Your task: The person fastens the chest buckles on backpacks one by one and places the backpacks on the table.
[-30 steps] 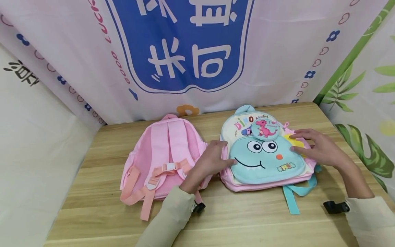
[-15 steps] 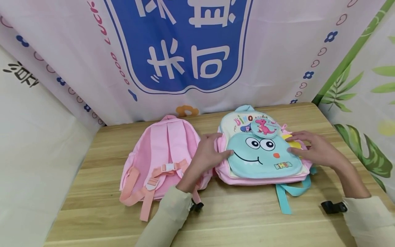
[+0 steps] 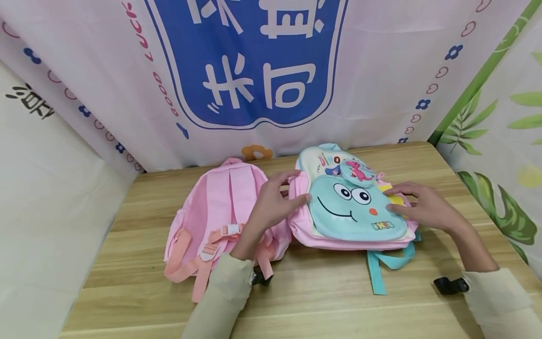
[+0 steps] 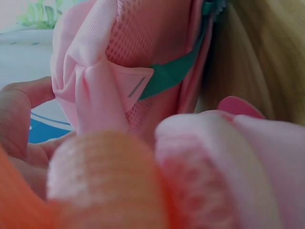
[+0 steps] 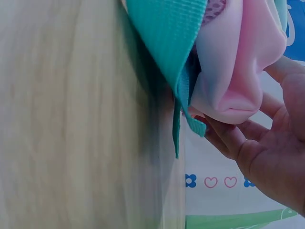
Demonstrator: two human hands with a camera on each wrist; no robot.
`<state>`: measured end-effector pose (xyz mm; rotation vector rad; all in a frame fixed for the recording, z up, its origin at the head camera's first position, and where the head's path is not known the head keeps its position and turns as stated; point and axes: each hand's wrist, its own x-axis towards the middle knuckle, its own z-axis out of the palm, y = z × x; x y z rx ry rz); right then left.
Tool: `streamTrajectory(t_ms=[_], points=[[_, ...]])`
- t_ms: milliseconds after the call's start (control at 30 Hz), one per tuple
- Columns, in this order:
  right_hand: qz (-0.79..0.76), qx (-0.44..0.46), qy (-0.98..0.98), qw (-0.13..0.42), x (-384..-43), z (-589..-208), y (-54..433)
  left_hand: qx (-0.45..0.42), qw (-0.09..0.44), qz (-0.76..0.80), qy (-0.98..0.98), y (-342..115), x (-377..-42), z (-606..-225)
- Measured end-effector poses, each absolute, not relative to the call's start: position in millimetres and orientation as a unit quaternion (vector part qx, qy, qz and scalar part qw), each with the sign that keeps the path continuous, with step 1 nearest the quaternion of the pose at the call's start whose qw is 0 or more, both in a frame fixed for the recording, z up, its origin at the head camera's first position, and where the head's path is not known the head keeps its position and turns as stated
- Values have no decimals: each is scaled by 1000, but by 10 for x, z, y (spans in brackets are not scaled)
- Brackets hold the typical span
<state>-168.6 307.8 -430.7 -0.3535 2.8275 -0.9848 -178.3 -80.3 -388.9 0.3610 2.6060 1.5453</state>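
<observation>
A dinosaur-face backpack (image 3: 338,228), pale blue and cream with pink sides, lies front up in the head view, tilted slightly. My left hand (image 3: 271,202) grips its left side, thumb on the front panel and fingers at the pink side pocket (image 4: 95,95). On the other side my right hand (image 3: 427,207) holds the edge by the yellow spikes (image 3: 394,201), its fingers curled behind the pink fabric in the right wrist view. A round dinosaur tag (image 3: 357,173) hangs on the front. Teal straps (image 3: 377,275) trail from beneath.
A pink backpack (image 3: 220,197) lies straps up to the left, partly behind my left forearm. Its peach straps (image 3: 203,278) spread over the wooden table (image 3: 317,306). A printed cloth (image 3: 372,84) hangs along the table's back edge.
Both hands have moved left with the dinosaur-face backpack, bringing it up against the pink backpack. It has turned slightly, and its teal straps have dragged left along the table.
</observation>
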Motion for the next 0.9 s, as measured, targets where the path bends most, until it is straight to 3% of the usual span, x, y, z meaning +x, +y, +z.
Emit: streamTrajectory(t_ms=[900], points=[[-369,-137,915,83,-1729,-4361,2760,162,-19,630,759,-996,-1827,-3719]])
